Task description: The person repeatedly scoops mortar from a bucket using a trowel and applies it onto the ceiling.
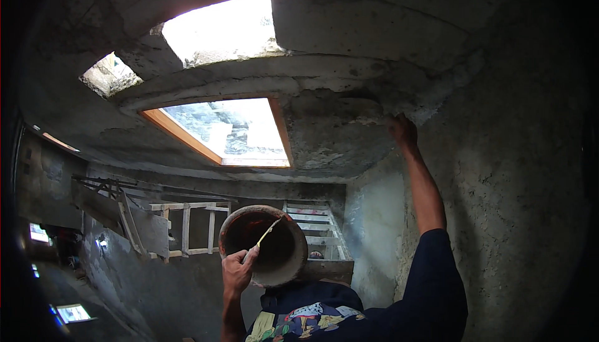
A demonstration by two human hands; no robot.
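My left hand is closed at the near left rim of a round bucket with a dark inside and a pale, crusted rim. A thin yellowish strip runs from its fingers across the bucket's mouth; whether it is the handle or a loose stick I cannot tell. High on the right, my right hand is raised with the arm stretched out, against the rough grey plastered wall near the corner. Its fingers look curled, and what they hold is lost in shadow. A dark curved patch lies just left of it.
A wood-framed window sits in the wall, with bright openings above. Below stand a wooden frame, a ladder-like slatted piece and leaning boards. Another rough wall rises close on the right.
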